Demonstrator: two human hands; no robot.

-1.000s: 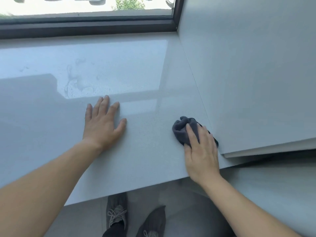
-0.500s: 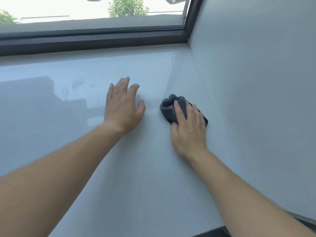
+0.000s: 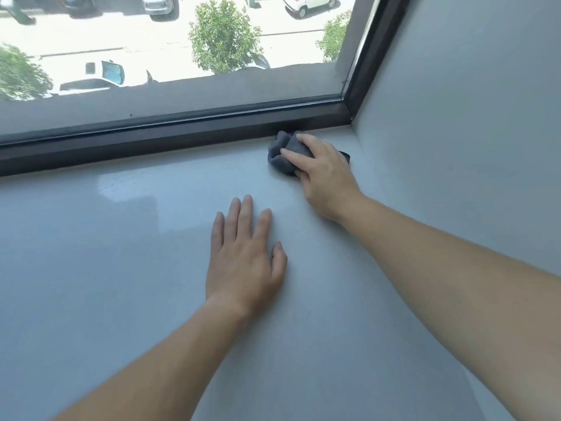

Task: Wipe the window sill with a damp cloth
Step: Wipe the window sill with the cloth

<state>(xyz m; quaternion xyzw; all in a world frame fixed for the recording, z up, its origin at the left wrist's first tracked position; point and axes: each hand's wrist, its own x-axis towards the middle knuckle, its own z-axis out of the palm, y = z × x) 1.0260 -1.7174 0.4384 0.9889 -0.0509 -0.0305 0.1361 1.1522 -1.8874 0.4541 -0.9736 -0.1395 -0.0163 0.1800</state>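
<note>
A crumpled dark grey cloth (image 3: 280,153) lies on the pale grey window sill (image 3: 136,238), at the back right corner against the dark window frame (image 3: 170,133). My right hand (image 3: 323,174) presses down on the cloth with its fingers laid fairly straight over it; most of the cloth is hidden under the hand. My left hand (image 3: 246,262) rests flat on the sill, palm down and fingers spread, nearer to me and to the left of the cloth, holding nothing.
A grey side wall (image 3: 455,132) rises at the right and meets the sill at the corner. Through the window glass (image 3: 182,56) I see a street with trees and parked cars. The sill is glossy, with a bright reflection at the left.
My right hand has pushed the cloth away from me, from the sill's front part to the window frame. My left hand has stayed flat on the sill. My view has tilted up.
</note>
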